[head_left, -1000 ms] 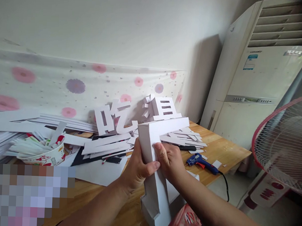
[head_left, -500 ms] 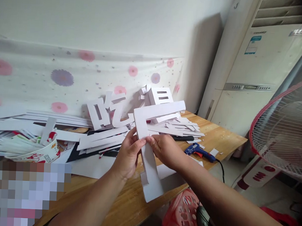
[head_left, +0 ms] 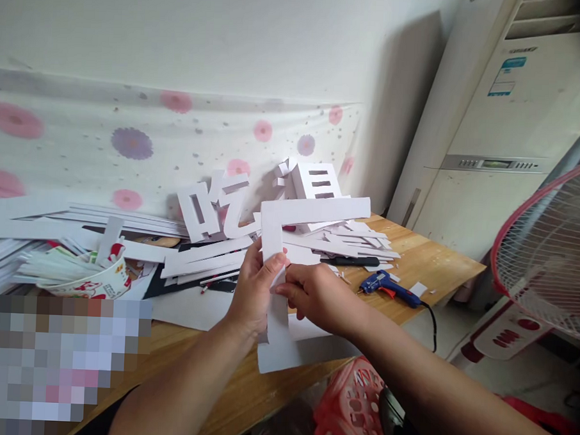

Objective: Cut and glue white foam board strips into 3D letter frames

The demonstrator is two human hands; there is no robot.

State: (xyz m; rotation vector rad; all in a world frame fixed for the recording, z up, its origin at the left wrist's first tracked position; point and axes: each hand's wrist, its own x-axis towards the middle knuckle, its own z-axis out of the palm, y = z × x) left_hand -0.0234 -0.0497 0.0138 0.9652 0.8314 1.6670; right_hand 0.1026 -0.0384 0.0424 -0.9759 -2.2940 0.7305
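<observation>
A large white foam-board stroke shape (head_left: 309,212) stands upright over the wooden table (head_left: 427,265), with a long bar on top and a leg running down. My left hand (head_left: 253,289) is closed around the leg from the left. My right hand (head_left: 315,295) pinches the same leg from the right, just below the left thumb. Behind them, finished white 3D characters (head_left: 208,207) and another white character (head_left: 315,180) lean against the flowered wall cloth.
A blue glue gun (head_left: 387,287) with a black cord lies right of my hands. White strips and offcuts (head_left: 206,265) cover the table middle. A paper bowl with strips (head_left: 83,279) sits left. A fan (head_left: 552,254), an air conditioner (head_left: 505,137) and a red basket (head_left: 353,406) stand right.
The foam-board shape has turned from edge-on to face-on and moved lower and away from me. Both hands kept their hold on its leg and moved down with it.
</observation>
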